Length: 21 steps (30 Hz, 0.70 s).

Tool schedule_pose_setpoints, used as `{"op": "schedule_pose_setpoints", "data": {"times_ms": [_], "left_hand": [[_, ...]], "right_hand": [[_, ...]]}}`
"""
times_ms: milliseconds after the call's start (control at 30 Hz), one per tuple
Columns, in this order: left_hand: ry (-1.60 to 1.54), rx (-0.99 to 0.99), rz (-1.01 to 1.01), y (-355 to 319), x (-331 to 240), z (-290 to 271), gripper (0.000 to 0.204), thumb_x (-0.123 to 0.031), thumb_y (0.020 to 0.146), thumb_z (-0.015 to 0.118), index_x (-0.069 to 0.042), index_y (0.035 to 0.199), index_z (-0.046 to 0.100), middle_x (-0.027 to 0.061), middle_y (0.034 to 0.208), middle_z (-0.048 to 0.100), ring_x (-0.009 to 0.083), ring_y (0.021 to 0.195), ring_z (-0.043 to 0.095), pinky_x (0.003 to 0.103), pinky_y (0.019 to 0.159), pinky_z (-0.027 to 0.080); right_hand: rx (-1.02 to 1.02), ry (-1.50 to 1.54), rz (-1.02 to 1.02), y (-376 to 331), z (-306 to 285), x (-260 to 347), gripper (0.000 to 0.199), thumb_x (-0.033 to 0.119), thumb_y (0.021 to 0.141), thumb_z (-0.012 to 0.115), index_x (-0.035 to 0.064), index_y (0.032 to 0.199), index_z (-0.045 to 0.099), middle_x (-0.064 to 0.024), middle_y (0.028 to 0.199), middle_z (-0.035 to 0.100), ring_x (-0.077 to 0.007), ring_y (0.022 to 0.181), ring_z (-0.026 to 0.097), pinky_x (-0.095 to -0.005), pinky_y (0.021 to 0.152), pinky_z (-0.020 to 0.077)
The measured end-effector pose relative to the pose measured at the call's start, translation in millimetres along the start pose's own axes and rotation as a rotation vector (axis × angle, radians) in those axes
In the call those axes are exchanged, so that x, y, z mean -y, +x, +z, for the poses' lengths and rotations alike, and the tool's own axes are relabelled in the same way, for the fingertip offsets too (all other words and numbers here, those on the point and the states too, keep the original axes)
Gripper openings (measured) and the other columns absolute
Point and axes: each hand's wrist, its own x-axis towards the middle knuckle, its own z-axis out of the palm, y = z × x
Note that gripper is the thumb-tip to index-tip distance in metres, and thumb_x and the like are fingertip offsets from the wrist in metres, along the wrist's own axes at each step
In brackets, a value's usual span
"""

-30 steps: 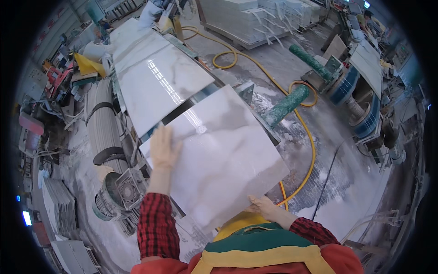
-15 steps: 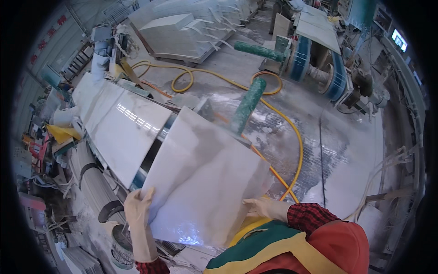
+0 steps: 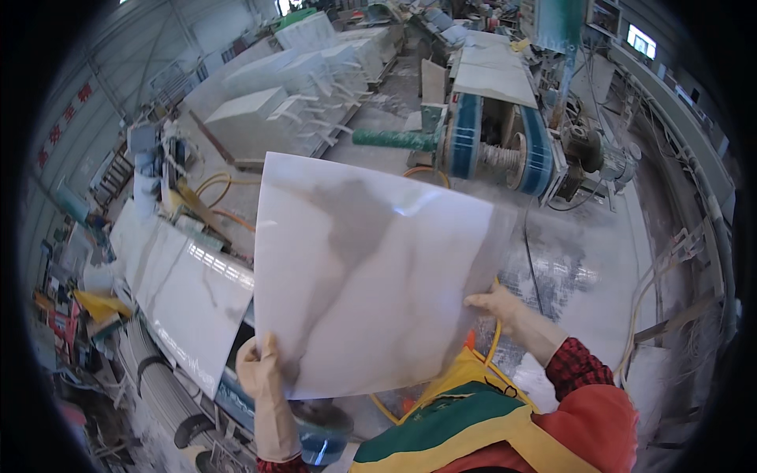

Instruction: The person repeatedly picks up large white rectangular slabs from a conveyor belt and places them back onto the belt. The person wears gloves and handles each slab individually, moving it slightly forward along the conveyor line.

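Note:
A polished white stone slab with grey veining [image 3: 378, 276] is held up in front of me, its far edge raised. My left hand [image 3: 260, 369], in a cream glove, is closed on the slab's near left edge with the thumb on top. Gripping the right edge is my right hand [image 3: 506, 311], gloved alike; its fingers under the slab are hidden. To the left, a second glossy white slab [image 3: 189, 288] lies on a conveyor, just beside the held one.
A conveyor with blue belts [image 3: 465, 138] and a green roller [image 3: 393, 139] stands ahead on the right. Strapped stone blocks [image 3: 244, 118] sit at the far left. A yellow hose [image 3: 497, 339] runs over the floor. Wrapped grey rods [image 3: 162, 386] lie at lower left.
The held slab has been lifted and tilted up, away from the conveyor end, and turned slightly. Both hands have moved right and keep their grip. The view has shifted upward.

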Motion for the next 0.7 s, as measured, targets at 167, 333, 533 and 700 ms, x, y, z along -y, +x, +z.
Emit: {"op": "schedule_pose_setpoints", "data": {"times_ms": [167, 333, 533, 700], "left_hand": [[0.003, 0.175, -0.169, 18, 0, 154, 0.047, -0.045, 0.103, 0.079, 0.000, 0.089, 0.074, 0.0005, 0.081, 0.071, 0.0095, 0.073, 0.060, 0.028, 0.066, 0.048], [-0.040, 0.266, -0.351, 16, 12, 294, 0.054, -0.053, 0.101, 0.077, 0.001, 0.100, 0.078, 0.0052, 0.091, 0.077, 0.0140, 0.077, 0.067, 0.031, 0.071, 0.054], [0.392, 0.460, -0.333, 40, 27, 407, 0.067, -0.059, 0.103, 0.064, 0.000, 0.131, 0.079, 0.0131, 0.114, 0.082, 0.0242, 0.103, 0.076, 0.038, 0.094, 0.056], [0.542, 0.587, -0.288, 64, -13, 504, 0.073, -0.063, 0.103, 0.057, -0.002, 0.138, 0.075, 0.0188, 0.130, 0.078, 0.0321, 0.121, 0.073, 0.042, 0.107, 0.052]], "right_hand": [[-0.122, -0.022, -0.270, 24, -103, 98, 0.049, 0.011, 0.091, 0.085, -0.0006, 0.135, 0.068, -0.0122, 0.122, 0.076, -0.0226, 0.110, 0.072, -0.0380, 0.099, 0.0566], [-0.200, 0.150, -0.241, 36, -181, 151, 0.043, 0.016, 0.091, 0.087, 0.0040, 0.130, 0.071, -0.0107, 0.113, 0.077, -0.0212, 0.103, 0.073, -0.0362, 0.086, 0.0586], [-0.401, 0.372, -0.128, 130, -265, 112, 0.040, 0.024, 0.099, 0.080, 0.0085, 0.135, 0.071, -0.0074, 0.119, 0.078, -0.0208, 0.101, 0.075, -0.0402, 0.083, 0.0613], [-0.484, 0.392, -0.111, 201, -316, 116, 0.055, 0.030, 0.098, 0.082, 0.0048, 0.144, 0.064, -0.0123, 0.130, 0.075, -0.0242, 0.111, 0.073, -0.0413, 0.093, 0.0595]]}}
